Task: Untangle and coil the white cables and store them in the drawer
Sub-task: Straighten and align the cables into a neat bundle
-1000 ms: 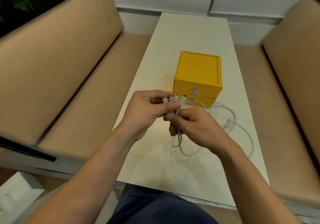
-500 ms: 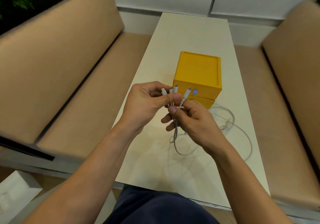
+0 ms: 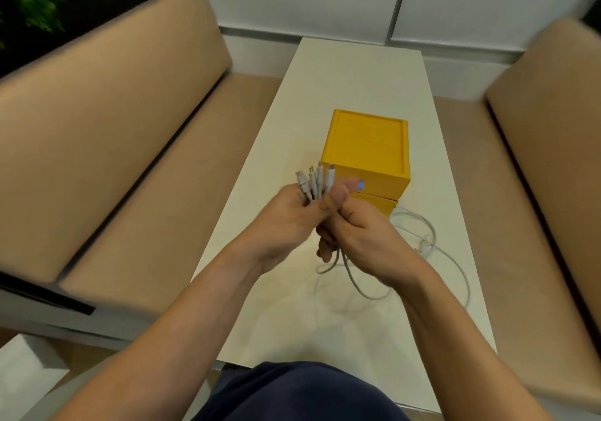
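Note:
My left hand [image 3: 286, 225] grips a bunch of white cables just below their plugs [image 3: 315, 178], which stand side by side pointing up. My right hand [image 3: 364, 238] is closed round the same cables right beside it, thumb up against the bundle. The rest of the white cables [image 3: 419, 235] hangs below my hands in loops and trails tangled across the table to the right. A yellow drawer box [image 3: 370, 147] with two stacked drawers stands just behind my hands, both drawers closed.
The long white table [image 3: 351, 73] runs away from me between two beige cushioned benches [image 3: 107, 147]. A white foam block [image 3: 22, 368] lies on the floor at lower left.
All the plugs have been gathered together in my left hand and raised. My right hand has closed in against the left, round the cables below the plugs.

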### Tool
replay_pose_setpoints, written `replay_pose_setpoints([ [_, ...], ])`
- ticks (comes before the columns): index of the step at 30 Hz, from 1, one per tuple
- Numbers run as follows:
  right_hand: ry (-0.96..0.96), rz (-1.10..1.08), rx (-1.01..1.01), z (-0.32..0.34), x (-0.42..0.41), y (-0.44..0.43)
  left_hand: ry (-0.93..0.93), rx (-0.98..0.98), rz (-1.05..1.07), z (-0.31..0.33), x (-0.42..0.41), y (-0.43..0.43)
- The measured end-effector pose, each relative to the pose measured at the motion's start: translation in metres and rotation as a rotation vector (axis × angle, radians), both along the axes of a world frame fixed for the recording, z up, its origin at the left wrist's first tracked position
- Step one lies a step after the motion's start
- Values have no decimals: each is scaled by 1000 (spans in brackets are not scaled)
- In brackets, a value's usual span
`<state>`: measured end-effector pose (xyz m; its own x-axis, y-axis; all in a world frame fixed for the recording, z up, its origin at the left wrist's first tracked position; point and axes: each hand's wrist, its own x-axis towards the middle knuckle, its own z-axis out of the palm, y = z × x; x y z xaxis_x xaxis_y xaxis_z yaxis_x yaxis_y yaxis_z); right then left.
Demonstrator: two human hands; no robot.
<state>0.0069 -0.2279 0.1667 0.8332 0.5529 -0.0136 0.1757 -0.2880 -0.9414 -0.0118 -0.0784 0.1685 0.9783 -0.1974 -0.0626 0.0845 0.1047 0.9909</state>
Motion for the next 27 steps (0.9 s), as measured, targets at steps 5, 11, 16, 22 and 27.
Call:
replay_pose_setpoints([
  [5, 2, 52, -94, -7, 14, -4, -63, 106, 168, 13, 13, 3],
  [11, -100, -93, -563, -45, 42, -73, 61, -532, 544, 33, 33, 52],
  [16, -692, -404, -676, 15, 52, -115, 131, -708, 536, 13, 28, 34],
  [22, -967, -518, -708, 1, 49, -105, 60, -679, 568, 11, 28, 32],
  [27, 4, 223, -971, -69, 33, -85, 76, -612, 575, 4, 22, 37],
])
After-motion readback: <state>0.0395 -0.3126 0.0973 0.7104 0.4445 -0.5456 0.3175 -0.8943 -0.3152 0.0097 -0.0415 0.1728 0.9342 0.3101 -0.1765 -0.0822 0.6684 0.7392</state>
